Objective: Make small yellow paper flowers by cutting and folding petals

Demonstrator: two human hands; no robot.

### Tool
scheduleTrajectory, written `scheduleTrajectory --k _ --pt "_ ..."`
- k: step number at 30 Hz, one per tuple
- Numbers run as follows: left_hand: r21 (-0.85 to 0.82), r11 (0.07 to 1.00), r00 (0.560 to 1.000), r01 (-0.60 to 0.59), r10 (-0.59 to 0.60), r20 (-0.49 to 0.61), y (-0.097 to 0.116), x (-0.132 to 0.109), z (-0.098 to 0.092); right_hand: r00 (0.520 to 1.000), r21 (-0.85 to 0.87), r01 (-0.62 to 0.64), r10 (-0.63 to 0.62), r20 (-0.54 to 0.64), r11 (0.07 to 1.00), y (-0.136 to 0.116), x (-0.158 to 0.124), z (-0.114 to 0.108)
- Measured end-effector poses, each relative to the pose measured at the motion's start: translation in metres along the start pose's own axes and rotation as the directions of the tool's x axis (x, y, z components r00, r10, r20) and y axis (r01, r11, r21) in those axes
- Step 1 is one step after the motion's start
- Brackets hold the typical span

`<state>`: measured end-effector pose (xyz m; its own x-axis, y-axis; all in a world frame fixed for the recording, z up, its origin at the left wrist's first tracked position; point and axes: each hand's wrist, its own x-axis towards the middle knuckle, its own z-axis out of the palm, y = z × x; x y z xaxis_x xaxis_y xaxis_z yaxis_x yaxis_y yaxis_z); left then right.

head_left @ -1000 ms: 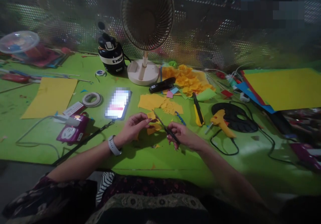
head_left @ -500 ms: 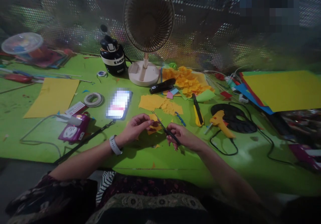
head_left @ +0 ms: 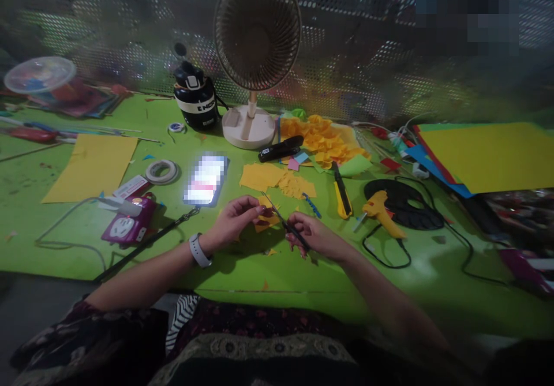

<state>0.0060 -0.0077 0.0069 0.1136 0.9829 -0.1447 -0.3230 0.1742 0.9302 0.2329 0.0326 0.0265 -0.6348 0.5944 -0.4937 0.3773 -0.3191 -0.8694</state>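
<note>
My left hand (head_left: 234,218), with a white watch on its wrist, pinches a small piece of orange paper (head_left: 265,220) just above the green table (head_left: 64,230). My right hand (head_left: 318,236) grips the black handles of a pair of scissors (head_left: 285,223), whose blades point up and left into the paper. Cut orange paper scraps (head_left: 277,179) lie just beyond my hands.
A lit phone (head_left: 205,179) lies left of the scraps, with a tape roll (head_left: 161,171) and a purple power strip (head_left: 127,224) further left. A desk fan (head_left: 255,57), black stapler (head_left: 280,147), yellow utility knife (head_left: 341,193), yellow glue gun (head_left: 383,210) and coloured paper sheets (head_left: 489,152) surround the work spot.
Both hands stay in place on the paper and scissors. The view has shifted very slightly; nothing else moved.
</note>
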Motion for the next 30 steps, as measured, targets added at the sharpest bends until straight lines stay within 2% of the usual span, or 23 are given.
scheduleTrajectory --k 12,22,30 --pt "0.031 1.0 1.0 -0.003 0.002 0.022 -0.0015 0.0001 -0.0005 0.998 -0.018 0.009 -0.01 -0.06 1.0 -0.0017 0.0003 0.0029" --pt "0.034 0.999 1.0 -0.009 0.008 0.027 -0.0019 -0.0001 -0.0007 0.996 0.055 0.04 -0.035 -0.081 0.998 -0.0044 0.0009 0.0065" --pt "0.027 1.0 1.0 -0.002 0.001 0.014 -0.0017 0.0001 -0.0002 0.994 0.003 0.052 -0.052 -0.094 0.999 0.0003 0.0001 0.0053"
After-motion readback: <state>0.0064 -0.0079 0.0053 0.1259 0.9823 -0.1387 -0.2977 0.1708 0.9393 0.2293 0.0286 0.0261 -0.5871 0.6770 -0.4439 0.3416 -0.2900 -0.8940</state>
